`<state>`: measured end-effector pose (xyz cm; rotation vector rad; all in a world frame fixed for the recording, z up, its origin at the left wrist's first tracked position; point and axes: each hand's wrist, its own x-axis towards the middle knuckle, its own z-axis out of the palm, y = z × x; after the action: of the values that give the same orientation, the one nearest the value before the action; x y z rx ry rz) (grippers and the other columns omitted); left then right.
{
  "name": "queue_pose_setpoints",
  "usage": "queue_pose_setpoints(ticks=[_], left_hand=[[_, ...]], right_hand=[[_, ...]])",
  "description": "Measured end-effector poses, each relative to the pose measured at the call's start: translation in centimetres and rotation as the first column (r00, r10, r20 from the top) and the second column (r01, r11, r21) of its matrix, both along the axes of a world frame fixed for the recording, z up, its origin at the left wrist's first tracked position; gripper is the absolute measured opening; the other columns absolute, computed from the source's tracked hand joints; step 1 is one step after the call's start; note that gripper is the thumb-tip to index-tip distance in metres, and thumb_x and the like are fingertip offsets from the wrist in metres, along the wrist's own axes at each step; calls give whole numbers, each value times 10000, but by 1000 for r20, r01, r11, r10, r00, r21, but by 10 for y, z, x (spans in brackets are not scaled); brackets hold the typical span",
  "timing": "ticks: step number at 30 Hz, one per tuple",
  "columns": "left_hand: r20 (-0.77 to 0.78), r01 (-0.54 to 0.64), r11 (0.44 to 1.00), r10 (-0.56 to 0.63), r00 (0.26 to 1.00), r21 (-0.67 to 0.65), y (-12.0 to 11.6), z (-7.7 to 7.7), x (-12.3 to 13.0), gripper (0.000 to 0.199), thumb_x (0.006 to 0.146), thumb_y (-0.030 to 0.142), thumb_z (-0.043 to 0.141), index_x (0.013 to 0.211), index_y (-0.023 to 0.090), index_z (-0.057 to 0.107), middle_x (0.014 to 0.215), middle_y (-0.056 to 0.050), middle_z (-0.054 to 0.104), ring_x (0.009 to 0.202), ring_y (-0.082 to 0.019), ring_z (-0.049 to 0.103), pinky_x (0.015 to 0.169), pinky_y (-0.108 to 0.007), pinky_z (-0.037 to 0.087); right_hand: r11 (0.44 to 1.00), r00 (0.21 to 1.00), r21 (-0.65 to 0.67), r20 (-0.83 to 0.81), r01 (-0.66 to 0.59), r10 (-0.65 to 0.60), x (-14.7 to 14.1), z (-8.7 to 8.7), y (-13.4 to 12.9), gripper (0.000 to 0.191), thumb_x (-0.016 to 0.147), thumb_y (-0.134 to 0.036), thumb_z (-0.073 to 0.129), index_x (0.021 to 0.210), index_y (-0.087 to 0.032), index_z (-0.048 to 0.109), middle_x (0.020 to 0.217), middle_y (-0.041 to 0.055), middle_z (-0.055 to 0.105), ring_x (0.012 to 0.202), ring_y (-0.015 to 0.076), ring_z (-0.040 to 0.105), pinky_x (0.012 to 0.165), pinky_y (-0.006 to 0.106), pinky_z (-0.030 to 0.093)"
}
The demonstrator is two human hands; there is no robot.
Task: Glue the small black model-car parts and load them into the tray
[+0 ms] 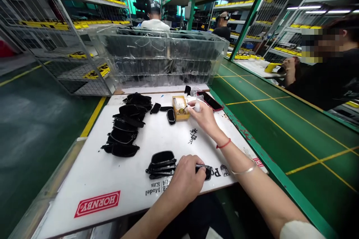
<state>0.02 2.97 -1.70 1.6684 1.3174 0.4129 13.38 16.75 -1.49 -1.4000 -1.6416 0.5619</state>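
Note:
My left hand is closed on a black sunglasses frame with a dark lens, held low over the front of the white board. Just left of that hand lies a small stack of similar black frames. My right hand pinches a thin applicator with a pale handle. Its dark tip reaches into a small yellow box containing white material. Below the box, several tiny dark parts are scattered on the board.
A long pile of black frames runs along the board's left. Loose dark pieces lie beside the box, and a phone sits behind my right hand. Clear plastic bins stand at the back. A co-worker sits at right.

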Motion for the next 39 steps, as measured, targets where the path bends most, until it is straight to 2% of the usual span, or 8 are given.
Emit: queue_pose_setpoints(ticks=[3,6,8,12,16,19,31,39], left_hand=[[4,2,1000,-2,1000,8,1,-1,0,162,797,261,458,837,209,607,915,-39,633,956,-215,531,863,-351,401],[3,-4,1000,4,1000,2,2,-2,2,157,791,260,463,825,211,608,938,-43,639,974,-223,532,868,-351,402],[7,-1,1000,1,1000,3,3,-1,2,158,787,262,466,826,213,611,954,-45,643,988,-228,532,871,-350,402],[10,15,1000,-15,1000,-4,5,-2,2,164,774,256,466,811,217,621,942,-45,654,959,-231,551,852,-351,415],[4,23,1000,-23,1000,-7,7,-3,3,166,778,280,471,795,218,624,918,-40,664,941,-232,562,836,-350,425],[-20,30,999,-30,999,-14,8,-2,3,177,780,294,472,797,214,629,925,-46,668,938,-232,568,824,-349,426],[-58,35,999,-37,998,-34,9,2,5,190,777,314,476,791,216,638,877,-35,679,839,-206,590,725,-314,426],[-42,38,999,-39,998,-37,7,2,3,184,775,300,469,776,208,629,890,-38,675,855,-209,586,771,-326,429]], right_hand=[[995,998,96,56,6,-12,-6,-1,9,110,812,-278,590,872,-195,628,828,-13,648,775,134,581,769,288,453],[966,994,236,24,102,-111,1,7,-5,113,856,-280,538,891,-196,605,884,5,640,821,128,576,808,290,453],[940,980,279,-21,198,-200,12,17,-26,149,875,-312,520,944,-198,587,939,34,628,839,138,573,810,305,460],[905,946,279,-44,321,-322,33,31,-89,161,850,-338,577,937,-204,599,857,26,618,655,138,579,638,305,477],[915,930,211,57,344,-363,46,31,-148,107,815,-273,636,899,-207,630,733,-2,613,625,134,583,611,283,466],[933,936,178,108,312,-334,51,24,-172,95,808,-243,644,896,-207,636,738,-2,621,641,131,587,615,273,468],[950,946,234,198,208,-257,51,7,-182,136,791,-194,655,921,-227,636,847,5,650,693,131,614,672,276,511],[931,938,200,105,306,-331,56,19,-182,110,781,-216,663,888,-213,638,786,9,637,682,156,612,664,309,497]])
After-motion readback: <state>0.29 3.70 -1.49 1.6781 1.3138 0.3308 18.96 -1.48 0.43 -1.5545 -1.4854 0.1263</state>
